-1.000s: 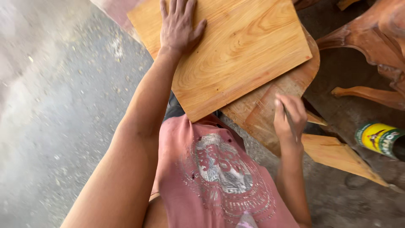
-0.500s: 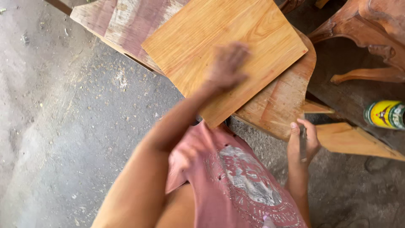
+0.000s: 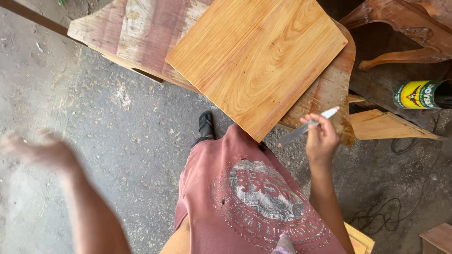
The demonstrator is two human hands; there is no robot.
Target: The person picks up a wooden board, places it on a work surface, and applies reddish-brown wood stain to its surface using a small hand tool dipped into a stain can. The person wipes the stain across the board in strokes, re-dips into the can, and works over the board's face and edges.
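A light varnished square wooden board (image 3: 256, 61) lies tilted on top of a rougher reddish plank (image 3: 136, 37) and a worn rounded wooden piece (image 3: 329, 89). My right hand (image 3: 321, 138) hovers just below the board's lower corner and grips a thin grey blade-like tool (image 3: 306, 127) that points up to the right. My left hand (image 3: 40, 150) is blurred, far off to the left over the concrete floor, fingers spread and holding nothing. It touches no object.
A carved dark wooden furniture leg (image 3: 405, 28) stands at the top right. A can with a yellow label (image 3: 421, 94) lies beside a wedge-shaped wood offcut (image 3: 386, 126). A black cable (image 3: 391, 211) loops on the floor at the right. My sandalled foot (image 3: 205, 124) is below the board.
My left hand has left the board's surface and swung down and far to the left. My right hand has lifted the thin tool a little toward the board's corner.
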